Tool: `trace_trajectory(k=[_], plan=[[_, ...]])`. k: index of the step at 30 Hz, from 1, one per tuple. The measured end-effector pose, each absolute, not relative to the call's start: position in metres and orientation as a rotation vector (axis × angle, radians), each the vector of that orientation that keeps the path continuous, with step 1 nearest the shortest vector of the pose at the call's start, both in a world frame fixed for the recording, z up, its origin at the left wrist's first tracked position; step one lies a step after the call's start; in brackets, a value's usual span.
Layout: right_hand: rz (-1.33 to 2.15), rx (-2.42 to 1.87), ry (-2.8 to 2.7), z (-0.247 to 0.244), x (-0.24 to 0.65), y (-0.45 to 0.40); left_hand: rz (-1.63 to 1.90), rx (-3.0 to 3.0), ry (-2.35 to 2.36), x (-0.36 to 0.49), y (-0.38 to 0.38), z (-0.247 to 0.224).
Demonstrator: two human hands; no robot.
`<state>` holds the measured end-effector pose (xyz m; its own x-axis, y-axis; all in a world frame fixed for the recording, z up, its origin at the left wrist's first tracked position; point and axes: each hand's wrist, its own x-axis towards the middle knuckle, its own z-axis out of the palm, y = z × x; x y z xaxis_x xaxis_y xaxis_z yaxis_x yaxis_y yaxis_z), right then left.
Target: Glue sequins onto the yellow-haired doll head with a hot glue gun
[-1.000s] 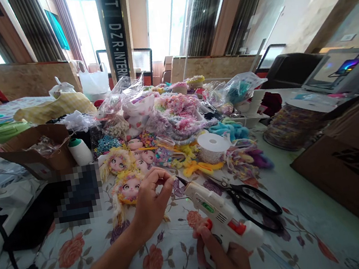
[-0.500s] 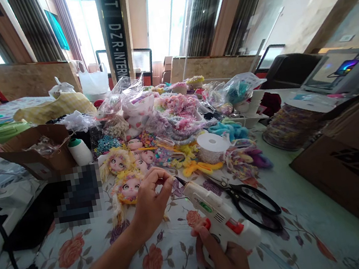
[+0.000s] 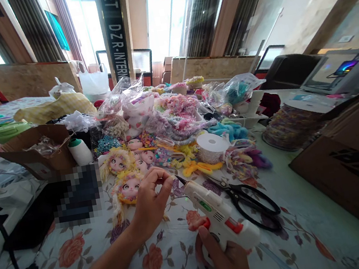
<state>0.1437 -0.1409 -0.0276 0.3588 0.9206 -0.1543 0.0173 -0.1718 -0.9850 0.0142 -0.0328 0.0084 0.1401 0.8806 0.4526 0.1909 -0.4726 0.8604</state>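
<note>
My right hand is wrapped round the handle of a white hot glue gun with a red trigger and a finger at that trigger. Its dark nozzle points up and left, close to the fingertips of my left hand. The left fingers are pinched together; whatever is between them is too small to make out. Just left of that hand lies a doll face with yellow trim, and a second doll face lies behind it. Black-handled scissors rest right of the glue gun.
A white spool and yellow yarn lie behind the scissors. Colourful yarn is heaped farther back. Cardboard boxes stand left and right. A large yarn reel and a thread cone are also here.
Both hands and the glue gun stay almost exactly where they were. The right finger at the trigger has shifted very slightly.
</note>
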Motion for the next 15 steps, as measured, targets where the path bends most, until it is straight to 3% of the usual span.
trace_trajectory(k=[10,13,15], plan=[[0.973,-1.526,-0.903,-0.026,0.143,-0.139,1.441,1.868,1.026,0.015,-0.035,0.008],[0.997,-1.488,-0.852,-0.024,0.144,-0.137,1.545,2.183,0.97,0.006,-0.035,0.006],[1.033,-1.451,-0.811,-0.021,0.147,-0.135,1.431,2.502,0.826,-0.006,-0.033,0.005]])
